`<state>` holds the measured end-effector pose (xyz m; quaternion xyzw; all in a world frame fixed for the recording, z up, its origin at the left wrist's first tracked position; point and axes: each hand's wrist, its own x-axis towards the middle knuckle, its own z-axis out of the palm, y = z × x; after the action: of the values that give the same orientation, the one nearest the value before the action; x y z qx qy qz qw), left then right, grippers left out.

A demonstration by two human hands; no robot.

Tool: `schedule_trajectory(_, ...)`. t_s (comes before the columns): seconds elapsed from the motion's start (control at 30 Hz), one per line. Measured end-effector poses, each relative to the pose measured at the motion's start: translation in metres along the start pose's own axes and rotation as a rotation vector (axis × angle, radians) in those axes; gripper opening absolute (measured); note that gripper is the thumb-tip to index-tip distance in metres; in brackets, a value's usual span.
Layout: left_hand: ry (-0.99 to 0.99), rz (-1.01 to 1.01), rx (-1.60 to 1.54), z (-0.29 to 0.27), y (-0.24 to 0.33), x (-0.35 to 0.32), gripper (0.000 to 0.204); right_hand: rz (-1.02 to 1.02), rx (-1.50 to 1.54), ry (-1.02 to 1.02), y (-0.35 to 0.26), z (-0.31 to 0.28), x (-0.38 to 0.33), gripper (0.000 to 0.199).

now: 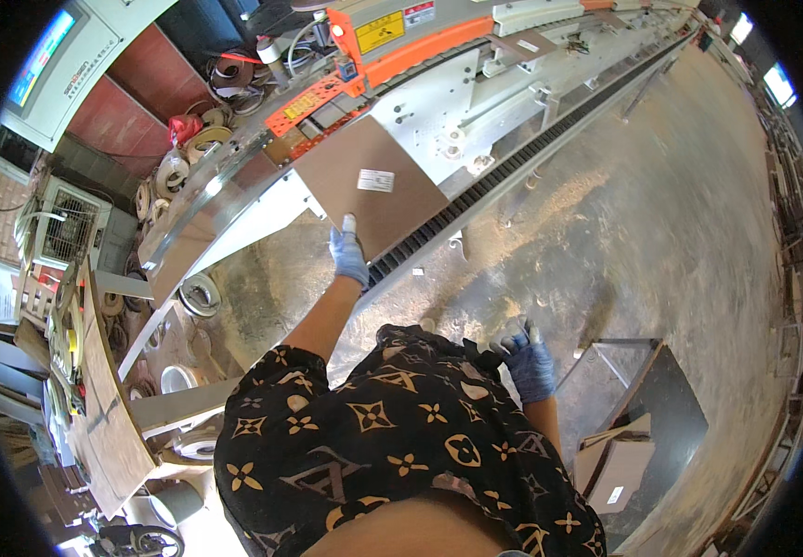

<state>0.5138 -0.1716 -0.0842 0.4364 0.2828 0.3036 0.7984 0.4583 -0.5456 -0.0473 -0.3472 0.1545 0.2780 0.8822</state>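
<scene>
A square brown panel (378,200) with a white label (376,180) lies flat on the machine's infeed, its right edge along the black conveyor track. My left hand (348,252), in a blue-grey work glove with pale fingertips, grips the panel's near edge. One finger shows on top; the rest are partly hidden at the edge. At my right side, my gloved right hand (526,362) hangs in the air beside my shirt. Its fingers are loosely bent and apart, and nothing shows in them.
An orange and white machine (401,70) with a black conveyor track (503,167) runs to the far right, carrying another brown panel (524,45). A cart (666,408) with brown boards (622,473) stands at lower right. At left are a wooden table (109,418) and edge-band rolls (200,295).
</scene>
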Motion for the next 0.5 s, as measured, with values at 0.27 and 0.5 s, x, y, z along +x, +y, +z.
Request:
schedule_trajectory(0.27,0.157,-0.041,-0.099,-0.036,0.003,0.169,0.045,0.055,-0.033,0.079,0.021,0.026,0.047,0.037)
schedule_trajectory(0.5,0.118,-0.233,-0.158,-0.029,0.009,0.228,0.044,0.008,-0.025,0.142,0.034,0.009,0.061,0.038)
